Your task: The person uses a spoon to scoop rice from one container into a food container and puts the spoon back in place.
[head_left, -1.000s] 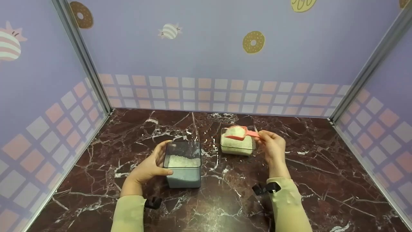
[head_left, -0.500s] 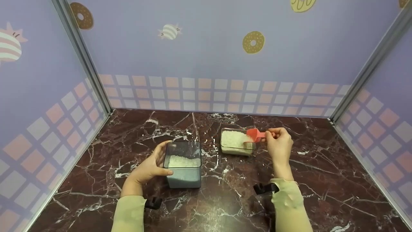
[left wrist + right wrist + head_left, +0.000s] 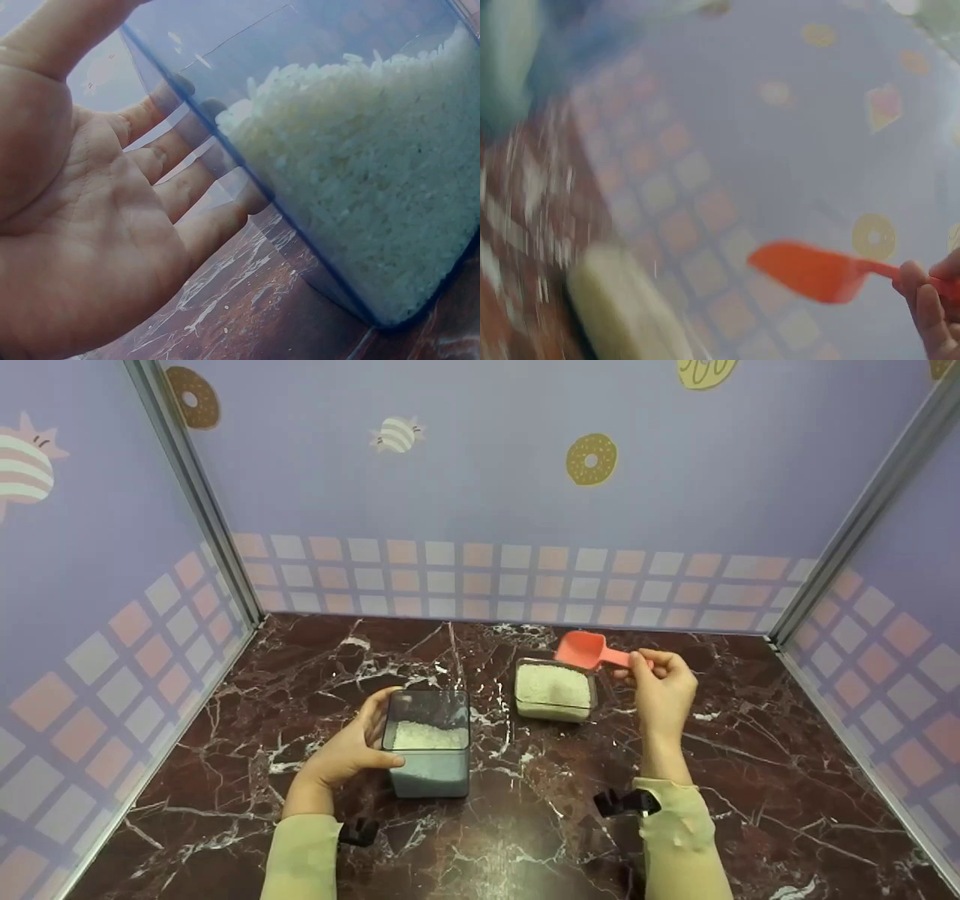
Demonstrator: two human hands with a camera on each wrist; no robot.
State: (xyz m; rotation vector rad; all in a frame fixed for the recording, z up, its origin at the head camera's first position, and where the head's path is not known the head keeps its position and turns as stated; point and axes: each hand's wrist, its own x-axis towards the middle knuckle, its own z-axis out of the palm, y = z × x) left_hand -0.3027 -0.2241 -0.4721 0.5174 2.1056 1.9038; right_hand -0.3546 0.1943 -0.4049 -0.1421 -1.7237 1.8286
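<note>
My left hand (image 3: 349,750) grips the left side of a clear, blue-tinted square container (image 3: 431,774), thumb at the front and fingers behind. Rice (image 3: 360,180) partly fills it, its surface sloping. My right hand (image 3: 664,690) pinches the handle of a red scoop (image 3: 581,649), held over the back right rim of a smaller clear container (image 3: 555,711). No rice shows in the scoop's bowl. The smaller container holds rice (image 3: 551,682) up near its rim. In the right wrist view the scoop (image 3: 810,271) is seen side-on, and the small container is blurred.
Both containers stand on a dark red marbled tabletop (image 3: 510,840). White grains (image 3: 441,668) are scattered between and behind them. Patterned purple panels (image 3: 480,480) with metal corner posts enclose the back and both sides.
The scoop, heaped with rice a second ago, has tipped over the smaller container and then risen back and right, without visible rice. My left hand and its container have stayed still.
</note>
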